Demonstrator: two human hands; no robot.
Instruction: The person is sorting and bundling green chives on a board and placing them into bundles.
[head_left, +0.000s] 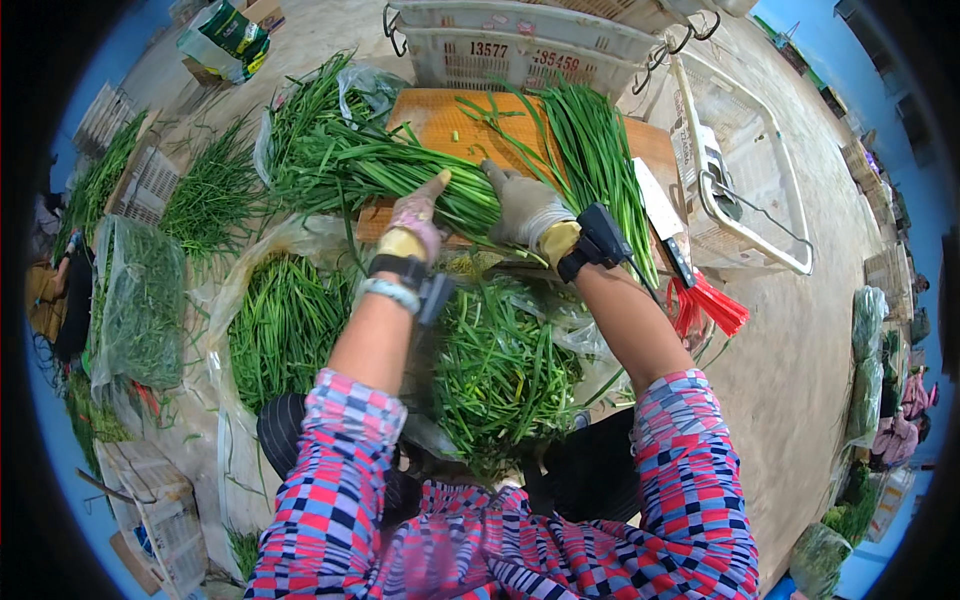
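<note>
The left hand (416, 214) and right hand (527, 209) grip the green bunch (463, 203), lying ten-to-four o'clock, right one at four.

Only readable stuff I can spot: two sets of dark red digits (490, 49) printed on the side of the pale plastic crate (430, 68) up top.

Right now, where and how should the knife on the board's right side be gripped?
Best by its black handle, I'd say, coming from the near right. The knife lies with its handle toward the wearer and its blade pointing away, alongside the greens. Red strips lie close by the handle's end, so keep them out of the grip.
</note>
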